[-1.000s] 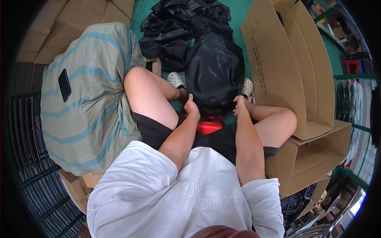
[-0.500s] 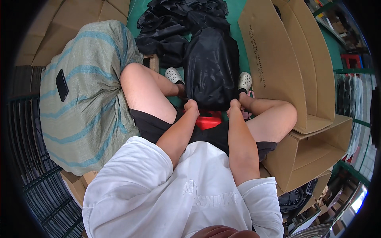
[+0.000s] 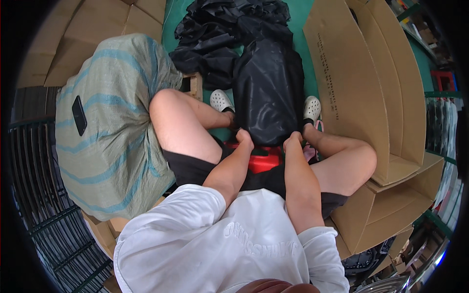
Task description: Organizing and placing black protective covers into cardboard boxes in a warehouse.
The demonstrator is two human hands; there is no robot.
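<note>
A shiny black fabric bag (image 3: pixel 269 93), full and rounded, stands between my shins. My left hand (image 3: pixel 245 138) is closed at its near left corner, and my right hand (image 3: pixel 293 139) is closed at the near right corner. The fingertips are tucked under or behind the bag's edge, so they are mostly hidden. What fills the bag cannot be seen. Beyond it, loose black fabric (image 3: pixel 210 44) lies crumpled on the green floor. Below my hands shows a red plastic piece (image 3: pixel 265 161), partly covered by my shorts.
At my left is a large striped woven sack (image 3: pixel 105 161) with a phone (image 3: pixel 79 115) on it. Cardboard boxes (image 3: pixel 351 93) stand close at my right. A wooden piece (image 3: pixel 196 87) sits beside the sack, and metal racks (image 3: pixel 36 180) line the left side.
The whole scene has shifted slightly down and to the right in the view. Both hands keep their places at the bag's near corners.
</note>
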